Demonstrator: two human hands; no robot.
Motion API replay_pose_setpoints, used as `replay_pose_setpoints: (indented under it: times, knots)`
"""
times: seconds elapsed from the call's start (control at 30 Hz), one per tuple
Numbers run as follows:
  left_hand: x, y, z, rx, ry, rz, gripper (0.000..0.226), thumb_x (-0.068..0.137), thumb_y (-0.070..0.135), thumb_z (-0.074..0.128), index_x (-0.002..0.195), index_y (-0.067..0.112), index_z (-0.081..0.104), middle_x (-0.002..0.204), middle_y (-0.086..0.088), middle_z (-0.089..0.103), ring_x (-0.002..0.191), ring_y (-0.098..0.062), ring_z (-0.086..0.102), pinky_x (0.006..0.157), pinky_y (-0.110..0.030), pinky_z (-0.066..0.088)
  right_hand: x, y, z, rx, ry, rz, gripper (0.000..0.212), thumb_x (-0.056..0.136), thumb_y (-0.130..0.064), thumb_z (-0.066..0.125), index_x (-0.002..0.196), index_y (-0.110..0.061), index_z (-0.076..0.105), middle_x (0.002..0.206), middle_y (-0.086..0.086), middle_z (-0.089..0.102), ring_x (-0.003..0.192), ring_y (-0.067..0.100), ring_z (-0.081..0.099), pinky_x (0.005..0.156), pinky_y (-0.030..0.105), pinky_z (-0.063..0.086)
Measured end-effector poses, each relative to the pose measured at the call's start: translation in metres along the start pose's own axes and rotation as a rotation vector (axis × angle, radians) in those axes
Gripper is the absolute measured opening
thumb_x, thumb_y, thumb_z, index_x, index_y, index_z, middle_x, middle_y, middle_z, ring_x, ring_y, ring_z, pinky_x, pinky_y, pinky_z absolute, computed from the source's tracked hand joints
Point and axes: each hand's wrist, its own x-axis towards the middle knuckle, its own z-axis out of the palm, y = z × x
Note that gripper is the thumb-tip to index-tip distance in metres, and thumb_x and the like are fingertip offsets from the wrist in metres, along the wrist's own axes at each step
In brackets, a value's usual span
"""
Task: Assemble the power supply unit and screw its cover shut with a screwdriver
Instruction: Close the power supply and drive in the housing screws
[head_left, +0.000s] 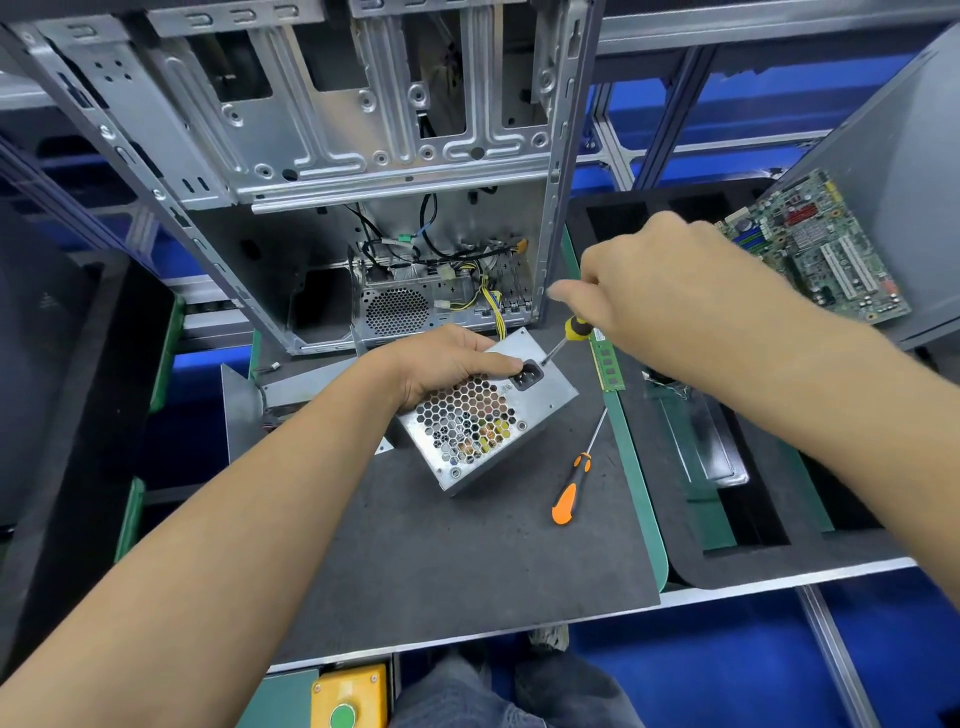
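The silver power supply unit lies tilted on the grey work mat, its honeycomb grille and black power socket facing up. My left hand grips its upper left side, thumb reaching toward the socket. My right hand holds a yellow-and-black screwdriver; its tip touches the unit's face just right of the socket. Most of the handle is hidden inside my fist.
An orange-and-black screwdriver lies on the mat right of the unit. An open computer case with loose cables stands behind. A RAM stick lies at the mat's right edge. A motherboard leans at far right. A metal plate stands left.
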Motion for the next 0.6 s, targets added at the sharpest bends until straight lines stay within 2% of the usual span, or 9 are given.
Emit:
replay_pose_setpoints:
  times: [0.03,0.1,0.17,0.23,0.27,0.3,0.37,0.43,0.6]
  knots:
    - [0.0,0.0,0.0,-0.001,-0.006,0.004,0.014,0.087,0.026,0.076,0.092,0.013,0.08,0.087,-0.011,0.075,0.068,-0.019,0.066,0.072,-0.033,0.055,-0.001,-0.001,0.0,-0.016,0.017,0.004,0.045,0.097,-0.061,0.04,0.07,-0.025,0.036,0.067,0.003,0.032,0.062,0.025,0.036,0.058,0.035,0.033]
    - [-0.001,0.0,0.001,-0.005,-0.022,0.006,0.011,0.088,0.024,0.075,0.088,0.014,0.08,0.083,-0.01,0.075,0.064,-0.018,0.067,0.066,-0.031,0.056,-0.003,0.003,-0.001,0.107,-0.059,-0.015,0.037,0.091,-0.063,0.05,0.078,-0.03,0.041,0.078,0.001,0.039,0.07,0.028,0.043,0.066,0.039,0.042]
    - [-0.002,-0.001,0.001,-0.016,-0.034,0.003,0.011,0.089,0.022,0.074,0.083,0.014,0.08,0.079,-0.009,0.074,0.06,-0.017,0.067,0.059,-0.028,0.057,-0.003,0.01,0.0,0.281,-0.149,-0.088,0.018,0.092,-0.041,0.061,0.098,-0.029,0.048,0.095,-0.004,0.04,0.087,0.026,0.05,0.082,0.046,0.048]
    - [-0.003,0.0,0.001,-0.03,-0.035,-0.001,0.011,0.089,0.021,0.074,0.081,0.014,0.079,0.079,-0.01,0.074,0.059,-0.018,0.067,0.058,-0.029,0.058,-0.002,0.014,0.001,0.305,-0.129,-0.129,0.012,0.094,-0.019,0.059,0.099,-0.027,0.051,0.096,-0.006,0.039,0.092,0.026,0.051,0.085,0.044,0.047]
    - [-0.003,0.0,0.001,-0.03,-0.033,-0.001,0.011,0.088,0.021,0.075,0.081,0.014,0.079,0.079,-0.011,0.074,0.06,-0.019,0.067,0.059,-0.03,0.058,-0.003,0.015,0.002,0.259,-0.091,-0.12,0.007,0.095,-0.022,0.058,0.095,-0.026,0.052,0.092,-0.005,0.041,0.094,0.027,0.052,0.083,0.041,0.047]
    - [-0.003,0.0,0.002,-0.025,-0.03,0.004,0.01,0.088,0.021,0.075,0.082,0.014,0.079,0.081,-0.012,0.073,0.061,-0.019,0.067,0.061,-0.031,0.059,-0.003,0.015,0.004,0.205,-0.042,-0.098,0.012,0.097,-0.032,0.056,0.089,-0.023,0.053,0.085,-0.002,0.043,0.093,0.031,0.053,0.077,0.039,0.045]
    - [-0.004,0.001,0.003,-0.007,-0.02,0.015,0.009,0.089,0.02,0.075,0.083,0.015,0.079,0.084,-0.013,0.074,0.065,-0.021,0.067,0.065,-0.032,0.059,-0.007,0.013,0.008,0.087,0.027,-0.028,0.042,0.099,-0.052,0.044,0.078,-0.017,0.051,0.068,0.003,0.038,0.081,0.035,0.052,0.066,0.037,0.04]
    - [-0.006,0.003,0.005,0.028,0.003,0.028,0.008,0.088,0.02,0.076,0.082,0.017,0.08,0.082,-0.01,0.074,0.066,-0.021,0.065,0.066,-0.031,0.056,-0.014,0.016,0.013,0.109,0.107,0.028,0.056,0.095,-0.063,0.037,0.065,-0.017,0.045,0.06,0.006,0.037,0.071,0.033,0.049,0.059,0.036,0.039]
    - [-0.018,0.013,0.022,0.326,0.088,0.135,0.014,0.087,0.026,0.078,0.089,0.012,0.08,0.068,0.005,0.062,0.061,-0.012,0.046,0.059,-0.025,0.035,-0.024,0.053,0.023,0.449,0.386,0.176,0.056,0.099,-0.044,0.043,0.057,-0.006,0.043,0.051,0.018,0.044,0.059,0.042,0.045,0.061,0.04,0.043]
